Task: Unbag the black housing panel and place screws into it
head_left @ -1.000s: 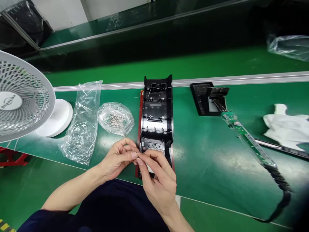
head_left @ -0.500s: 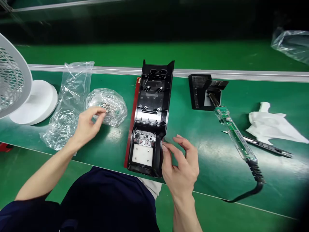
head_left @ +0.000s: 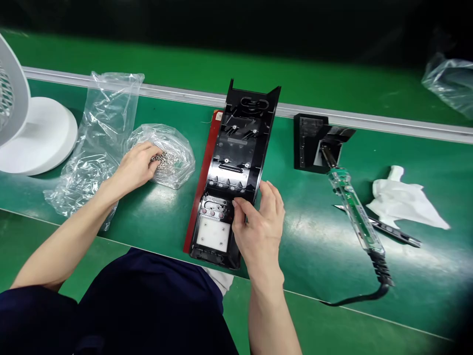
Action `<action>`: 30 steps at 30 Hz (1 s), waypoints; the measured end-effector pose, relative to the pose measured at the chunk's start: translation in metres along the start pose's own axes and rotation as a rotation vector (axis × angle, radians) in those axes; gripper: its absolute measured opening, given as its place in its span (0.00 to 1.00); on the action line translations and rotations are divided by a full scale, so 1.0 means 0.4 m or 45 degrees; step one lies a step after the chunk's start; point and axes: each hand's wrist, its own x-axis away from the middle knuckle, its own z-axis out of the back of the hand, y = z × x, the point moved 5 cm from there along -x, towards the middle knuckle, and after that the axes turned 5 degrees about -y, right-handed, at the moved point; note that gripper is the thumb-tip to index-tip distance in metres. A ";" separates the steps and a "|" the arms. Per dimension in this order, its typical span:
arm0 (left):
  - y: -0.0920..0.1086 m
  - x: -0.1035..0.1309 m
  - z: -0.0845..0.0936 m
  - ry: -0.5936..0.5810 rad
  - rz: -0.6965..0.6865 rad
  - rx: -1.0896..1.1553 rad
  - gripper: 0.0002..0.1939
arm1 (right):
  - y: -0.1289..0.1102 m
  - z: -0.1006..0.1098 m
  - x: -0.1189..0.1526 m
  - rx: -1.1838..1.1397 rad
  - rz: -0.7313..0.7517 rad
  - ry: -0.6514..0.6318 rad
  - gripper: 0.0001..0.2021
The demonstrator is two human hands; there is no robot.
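While two hands work, one black housing (head_left: 238, 162), two bags.

Your left hand (head_left: 137, 166) covers part of the small silvery screws (head_left: 162, 160) in the clear plastic bag (head_left: 173, 155), so you cannot tell whether its fingertips pinch one. Your right hand (head_left: 258, 222) hides the right edge of the long black plastic housing (head_left: 236, 162). The white fan (head_left: 22, 128) is cut off at the left edge.

A green bench (head_left: 310, 231) is carrying a black housing (head_left: 236, 158), a bag of screws (head_left: 168, 153), an empty bag (head_left: 98, 133), a fan base (head_left: 40, 135), a black stand (head_left: 312, 143), a screwdriver (head_left: 353, 207) and a white cloth (head_left: 402, 199).
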 end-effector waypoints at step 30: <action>0.011 0.002 -0.007 -0.097 -0.035 -0.069 0.05 | -0.024 0.037 0.051 0.018 -0.121 -0.049 0.14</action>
